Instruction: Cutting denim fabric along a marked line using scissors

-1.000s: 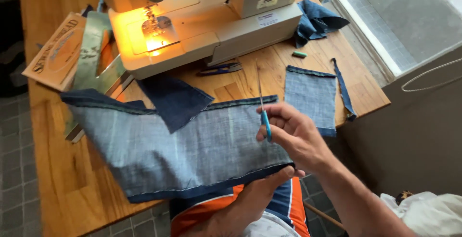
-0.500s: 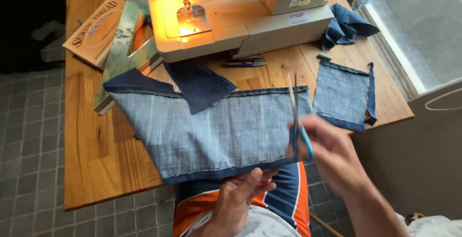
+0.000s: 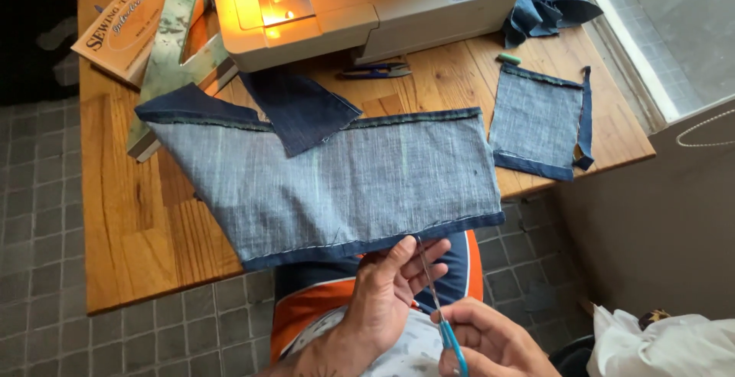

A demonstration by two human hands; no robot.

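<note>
A long piece of light blue denim (image 3: 344, 182) lies across the front of the wooden table (image 3: 130, 224), its dark hem hanging over the near edge. My left hand (image 3: 390, 289) holds that hem from below, fingers spread against it. My right hand (image 3: 490, 342) grips blue-handled scissors (image 3: 440, 308), blades pointing up at the hem beside my left fingers. A darker denim scrap (image 3: 298, 109) rests on the piece's top edge.
A sewing machine (image 3: 360, 2) with its lamp lit stands at the back. Small snips (image 3: 375, 71) lie in front of it. A square denim patch (image 3: 540, 120) and crumpled denim (image 3: 547, 6) sit at right. A flat box (image 3: 122, 21) lies at left.
My right hand has carried the scissors from above the denim's right side down to its lower hem near my lap. The view has tilted downward.
</note>
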